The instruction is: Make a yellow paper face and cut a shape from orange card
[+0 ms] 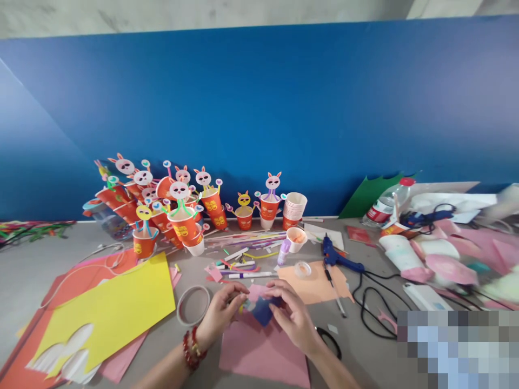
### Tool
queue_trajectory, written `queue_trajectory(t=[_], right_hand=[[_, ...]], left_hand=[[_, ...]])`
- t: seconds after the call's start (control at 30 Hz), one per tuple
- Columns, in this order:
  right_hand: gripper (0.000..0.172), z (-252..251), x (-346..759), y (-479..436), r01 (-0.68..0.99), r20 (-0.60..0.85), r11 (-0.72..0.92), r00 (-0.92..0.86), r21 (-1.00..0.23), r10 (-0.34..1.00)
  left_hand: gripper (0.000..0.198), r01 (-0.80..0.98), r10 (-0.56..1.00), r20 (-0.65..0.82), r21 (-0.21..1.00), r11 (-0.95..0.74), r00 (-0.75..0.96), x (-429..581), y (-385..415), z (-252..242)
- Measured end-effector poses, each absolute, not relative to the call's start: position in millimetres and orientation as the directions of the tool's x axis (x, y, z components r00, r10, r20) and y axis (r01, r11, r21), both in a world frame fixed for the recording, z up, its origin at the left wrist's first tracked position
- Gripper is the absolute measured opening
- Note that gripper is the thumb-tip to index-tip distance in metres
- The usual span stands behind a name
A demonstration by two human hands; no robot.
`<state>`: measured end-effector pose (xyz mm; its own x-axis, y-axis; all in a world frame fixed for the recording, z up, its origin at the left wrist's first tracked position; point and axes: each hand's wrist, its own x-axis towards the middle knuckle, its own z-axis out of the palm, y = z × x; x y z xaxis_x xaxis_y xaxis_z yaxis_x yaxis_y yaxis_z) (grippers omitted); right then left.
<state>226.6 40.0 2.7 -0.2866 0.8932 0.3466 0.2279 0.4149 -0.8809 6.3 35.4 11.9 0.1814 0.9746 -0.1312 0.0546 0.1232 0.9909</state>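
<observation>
Just above the pink paper sheet, my two hands meet in the middle of the table. My left hand, with red beads at its wrist, is closed in a pinch at the left edge of a small pink paper piece. A bit of yellow and white shows by its fingers, too small to name. My right hand has its thumb and fingers on a dark blue paper piece that overlaps the pink one. Fingers partly hide both pieces.
Orange paper cups with rabbit faces stand at the back left. Yellow paper and a tape roll lie left. Markers, a purple glue stick, a blue glue gun with its cord and scissors lie around.
</observation>
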Motion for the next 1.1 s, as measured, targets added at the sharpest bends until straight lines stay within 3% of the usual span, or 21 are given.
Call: queue_trajectory(t=[0.17, 0.3, 0.7, 0.83, 0.93, 1.1], right_hand=[[0.025, 2.1, 226.1, 39.5, 0.257, 0.276, 0.36, -0.313, -0.897, 0.909], [0.021, 3.1, 224.8, 37.5, 0.232, 0.187, 0.275, -0.34, -0.933, 0.922], [0.017, 2.6, 224.0, 36.6, 0.181, 0.142, 0.215, -0.349, -0.96, 0.926], [0.024, 1.2, 225.3, 38.8, 0.093, 0.098, 0.137, -0.334, -0.986, 0.937], [0.031, -0.2, 226.8, 41.4, -0.006, 0.065, 0.066, -0.316, -0.998, 0.947], [0.036, -4.4, 228.1, 44.7, -0.075, 0.052, 0.031, -0.293, -0.997, 0.955]], left_hand=[[0.043, -0.002, 0.991, -0.06, 0.998, 0.06, 0.119, 2.9, 43.2, 8.9], [0.043, -0.005, 0.986, -0.09, 0.996, 0.091, 0.139, 1.0, 45.1, 12.0], [0.055, -0.028, 0.991, -0.073, 0.997, 0.076, 0.109, 2.7, 48.8, 22.5], [0.052, -0.062, 0.983, -0.12, 0.99, 0.13, 0.141, 1.1, 47.4, 34.3], [0.048, 0.072, 0.976, -0.134, 0.99, 0.124, 0.17, -5.8, 49.5, 44.9], [0.027, 0.354, 0.96, 0.051, 0.923, -0.151, 0.275, -25.4, 63.9, 51.1]])
